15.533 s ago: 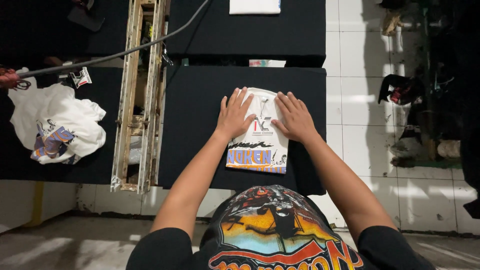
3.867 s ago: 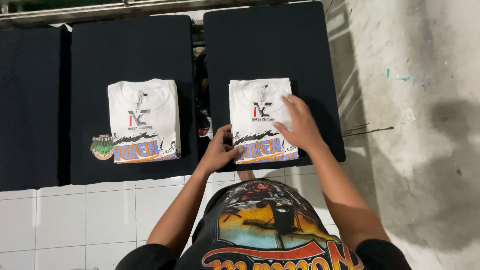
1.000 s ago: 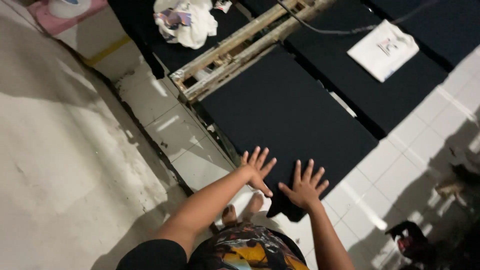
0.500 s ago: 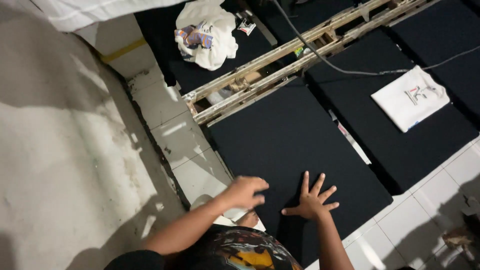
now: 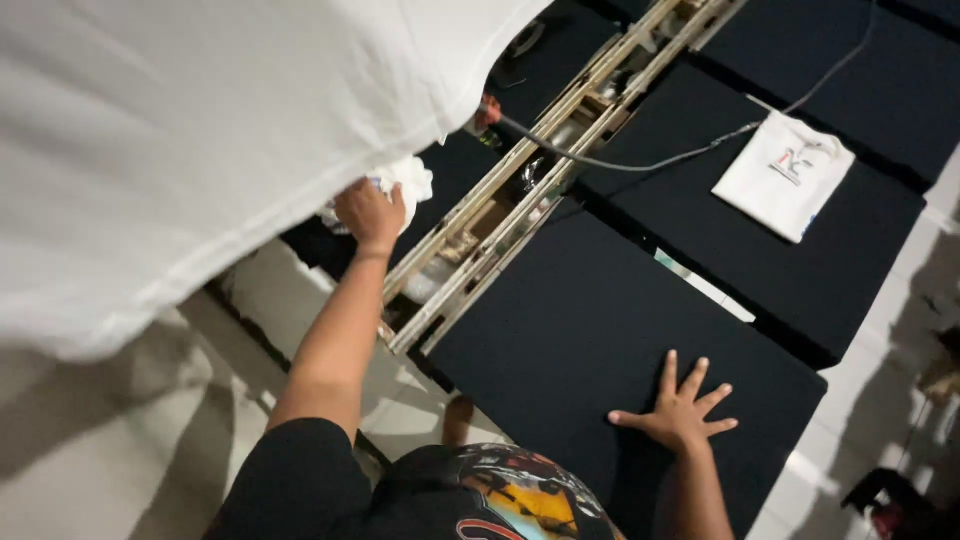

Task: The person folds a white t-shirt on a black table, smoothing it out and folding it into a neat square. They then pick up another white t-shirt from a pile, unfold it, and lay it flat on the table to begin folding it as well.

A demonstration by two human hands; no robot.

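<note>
Head view, only one. Landmark: the near black pad (image 5: 590,330), a flat dark rectangular platen right in front of the person.

Right hand (image 5: 680,412) lies flat on the near black pad, toward its near right edge, palm down, all five fingers spread wide, holding nothing.

Left hand (image 5: 370,213) is stretched out to the left of the near black pad, past the wooden frame (image 5: 520,180). It is closed in a fist around white cloth (image 5: 405,180). A big white garment (image 5: 200,140) fills the upper left of the picture, close to the camera and blurred; the hand sits at its lower edge. Cannot tell whether the gripped cloth is part of that garment or a separate piece lying on the dark surface (image 5: 450,175) beyond the frame.

The wooden frame runs diagonally along the left side of the near black pad, just beside it, pale slats with a gap down the middle.

A second black pad (image 5: 800,270) sits beyond the near one, on its far right side, separated by a narrow gap. A folded white shirt (image 5: 785,175) with a small printed mark lies on it, well apart from both hands.

A dark cable (image 5: 640,160) crosses from the frame over toward the folded shirt.

The person's black printed shirt (image 5: 470,500) shows at the bottom edge, below the near black pad. Light tiled floor (image 5: 860,400) right of the pad.
</note>
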